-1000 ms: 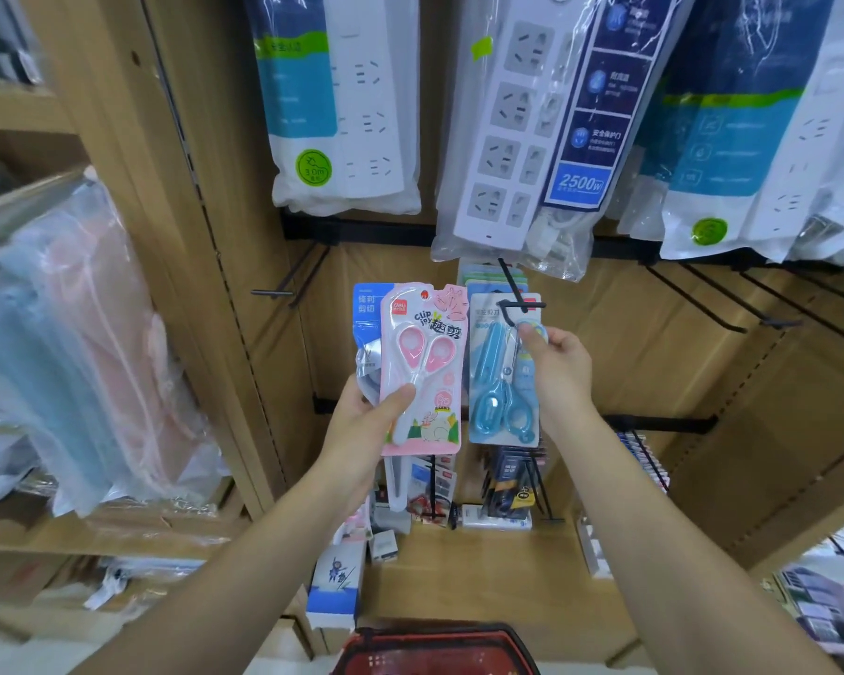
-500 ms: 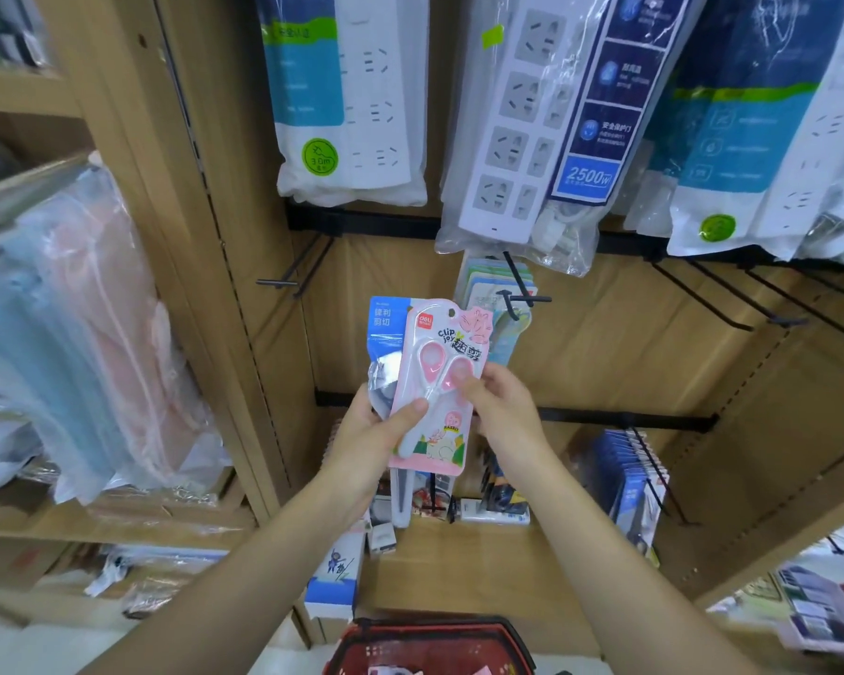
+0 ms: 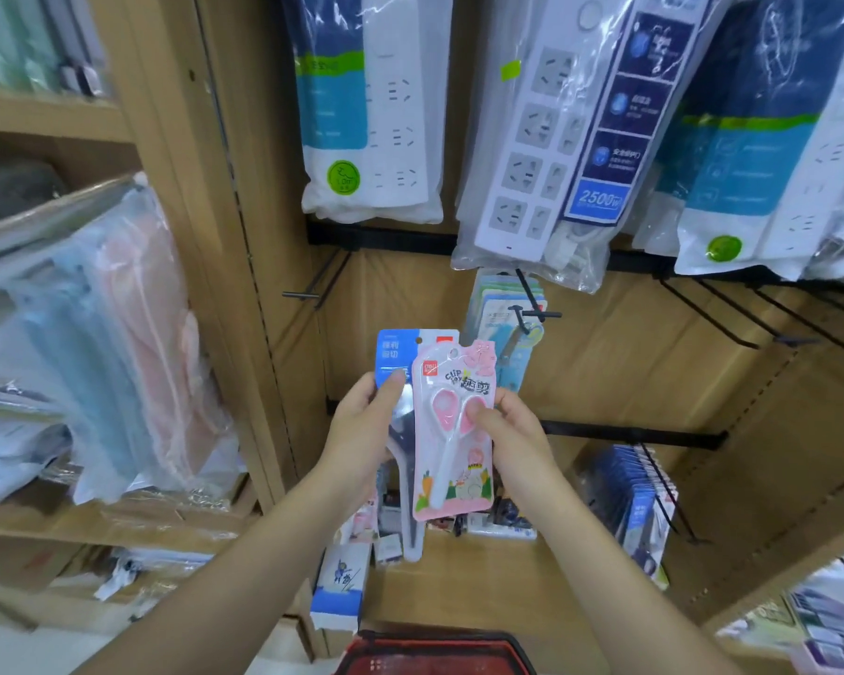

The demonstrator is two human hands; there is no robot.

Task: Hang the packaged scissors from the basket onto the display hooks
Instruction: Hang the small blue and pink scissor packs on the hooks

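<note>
My left hand (image 3: 361, 431) grips a blue-topped scissors pack (image 3: 394, 350), thumb across its front. Overlapping it on the right is a pink scissors pack (image 3: 454, 460), which my right hand (image 3: 507, 436) pinches at its right edge, thumb on the pink handles. Both packs stand upright in front of the wooden display wall. Just above them a black display hook (image 3: 532, 311) carries several light blue scissors packs (image 3: 503, 309). An empty black hook (image 3: 308, 294) sticks out to the upper left. The red basket (image 3: 434, 650) shows only its rim at the bottom edge.
Bagged power strips (image 3: 546, 153) hang on the rail above. More empty black hooks (image 3: 751, 324) reach out at the right. Blue packs (image 3: 634, 499) hang lower right. Small boxed goods (image 3: 342, 582) sit on the shelf below. Bagged folders (image 3: 113, 343) fill the left shelving.
The blue scissors pack left my right hand and now hangs on the hook. My right hand dropped to the pink pack, taking it beside my left hand, which shifted its grip to the blue-topped pack.
</note>
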